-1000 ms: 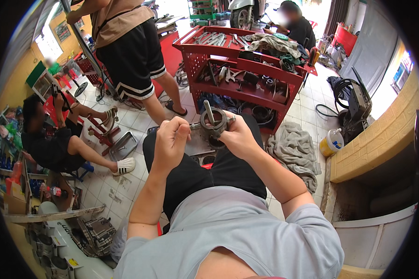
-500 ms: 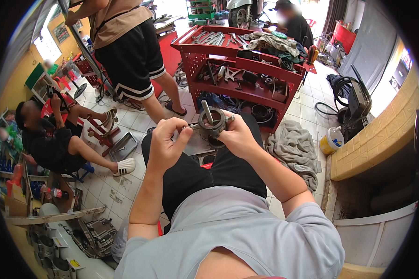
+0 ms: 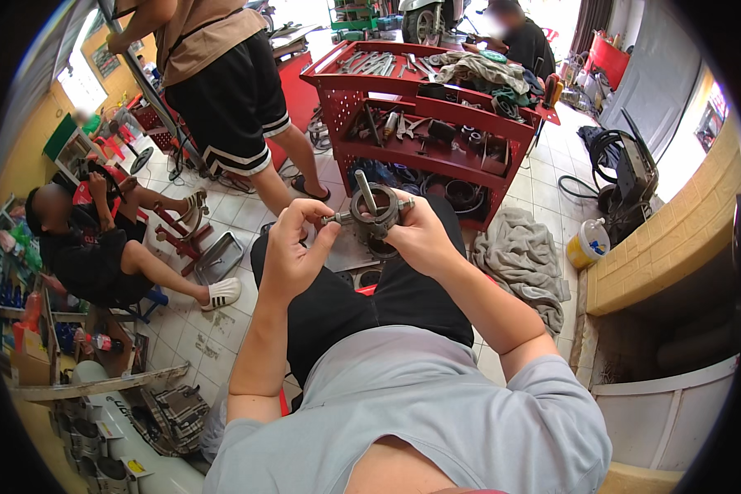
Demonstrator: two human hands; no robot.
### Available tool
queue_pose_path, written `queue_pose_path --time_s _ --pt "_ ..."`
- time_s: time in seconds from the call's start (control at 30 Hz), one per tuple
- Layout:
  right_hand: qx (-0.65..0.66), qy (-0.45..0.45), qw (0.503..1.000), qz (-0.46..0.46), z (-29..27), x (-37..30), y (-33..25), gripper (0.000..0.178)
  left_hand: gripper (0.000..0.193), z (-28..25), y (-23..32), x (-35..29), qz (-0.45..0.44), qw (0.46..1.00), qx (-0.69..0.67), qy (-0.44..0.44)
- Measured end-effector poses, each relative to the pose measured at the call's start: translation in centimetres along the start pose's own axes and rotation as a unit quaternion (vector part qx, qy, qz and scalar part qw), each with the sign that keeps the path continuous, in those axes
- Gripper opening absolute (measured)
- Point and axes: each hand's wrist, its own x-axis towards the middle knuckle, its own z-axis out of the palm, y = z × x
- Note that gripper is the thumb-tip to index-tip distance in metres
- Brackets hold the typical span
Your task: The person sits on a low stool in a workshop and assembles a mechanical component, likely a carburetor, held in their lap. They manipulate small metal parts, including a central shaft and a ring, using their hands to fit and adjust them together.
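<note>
Above my lap is a dark metal ring-shaped tool (image 3: 377, 229) with bolts through its sides and a pale rod (image 3: 365, 191) slanting up out of its middle. My right hand (image 3: 424, 239) is closed around the ring's right side. At its left side, the thumb and fingertips of my left hand (image 3: 292, 247) pinch the end of a side bolt (image 3: 335, 219). Below the ring, between my knees, a grey metal surface (image 3: 350, 257) shows in part; my hands and the tool hide the rest.
Ahead stands a red tool trolley (image 3: 370, 82) with wrenches, rags and loose parts. A grey cloth (image 3: 523, 263) and a yellow-and-white jug (image 3: 587, 244) lie to the right. On the left are a seated person (image 3: 82, 247), a metal tray (image 3: 219, 258) and a standing person (image 3: 230, 99).
The ring tool has tilted slightly in my hands, and its rod stands a little further left. My left fingers have shifted on the side bolt, which now shows more plainly.
</note>
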Motion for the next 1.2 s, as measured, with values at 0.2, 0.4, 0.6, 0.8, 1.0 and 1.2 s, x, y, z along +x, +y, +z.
queue_pose_path --time_s 0.2,0.4,0.6,0.8,1.0,1.2 --pt "-0.001 -0.017 1.000 -0.001 -0.3 0.0 0.3 0.020 0.028 -0.6 -0.9 0.0 0.012 0.998 0.049 -0.047" --pt "0.018 -0.002 1.000 0.008 0.3 -0.1 -0.2 0.026 0.025 -0.1 -0.8 0.0 0.014 1.000 -0.019 -0.012" --pt "0.017 -0.001 1.000 -0.004 -0.1 0.1 0.0 0.025 0.021 -0.1 0.3 0.2 0.063 0.997 0.052 0.002" --pt "0.023 0.000 1.000 0.002 0.0 0.1 0.0 0.024 0.018 -0.3 -0.7 0.1 0.037 0.998 0.046 -0.006" --pt "0.028 -0.019 0.999 0.008 -0.1 0.0 0.4 0.019 0.032 0.5 -1.4 -0.1 0.003 1.000 -0.022 -0.002" --pt "0.030 -0.008 0.999 0.011 0.2 0.1 0.4 0.020 0.045 0.5 -1.0 0.2 0.016 1.000 0.018 -0.004"
